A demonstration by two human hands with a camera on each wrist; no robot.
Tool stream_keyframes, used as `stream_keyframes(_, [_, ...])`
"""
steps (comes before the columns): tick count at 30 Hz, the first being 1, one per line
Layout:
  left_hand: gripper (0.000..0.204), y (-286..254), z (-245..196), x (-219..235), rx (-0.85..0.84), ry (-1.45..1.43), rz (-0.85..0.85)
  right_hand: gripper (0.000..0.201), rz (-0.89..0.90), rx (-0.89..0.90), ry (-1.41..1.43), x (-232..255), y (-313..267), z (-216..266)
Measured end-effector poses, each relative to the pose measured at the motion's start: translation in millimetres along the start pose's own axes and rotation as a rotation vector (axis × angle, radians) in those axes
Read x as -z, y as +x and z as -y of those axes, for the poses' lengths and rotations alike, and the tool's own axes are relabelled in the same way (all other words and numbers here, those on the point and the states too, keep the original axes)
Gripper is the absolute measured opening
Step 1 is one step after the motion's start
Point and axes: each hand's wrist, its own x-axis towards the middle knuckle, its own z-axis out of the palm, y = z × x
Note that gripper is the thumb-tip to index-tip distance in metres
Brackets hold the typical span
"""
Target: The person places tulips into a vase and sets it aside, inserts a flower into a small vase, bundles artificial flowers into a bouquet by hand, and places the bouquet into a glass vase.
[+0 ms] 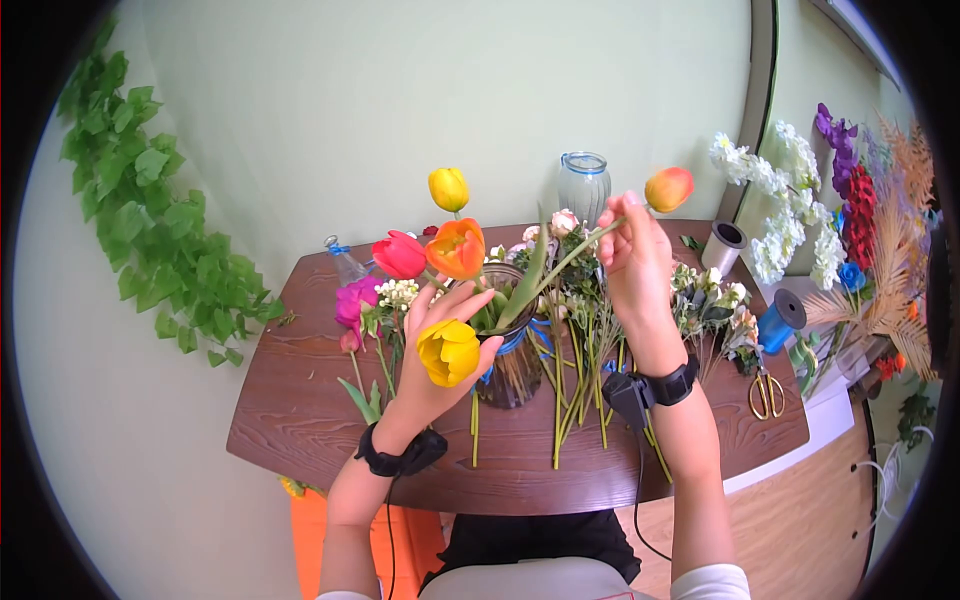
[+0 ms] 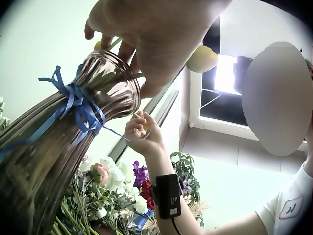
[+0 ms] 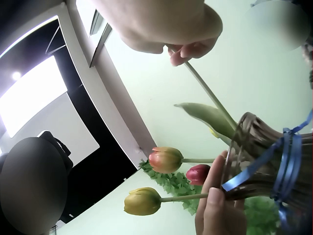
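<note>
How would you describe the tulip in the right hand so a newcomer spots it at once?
On the brown wooden table, find the blue-ribboned glass vase holding tulips near the middle. From its mouth, one long stem slants up to the right hand, which pinches it just below an orange-red tulip. Unlike the other orange tulip, its bloom is closed and leans well out to the right.
</note>
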Motion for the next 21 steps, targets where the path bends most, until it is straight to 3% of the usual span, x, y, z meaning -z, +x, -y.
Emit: stream_keyframes(21, [0.046, 0, -1, 2, -0.013, 0.001, 0.033, 0.025, 0.235, -0.015, -0.473, -7, -23, -19])
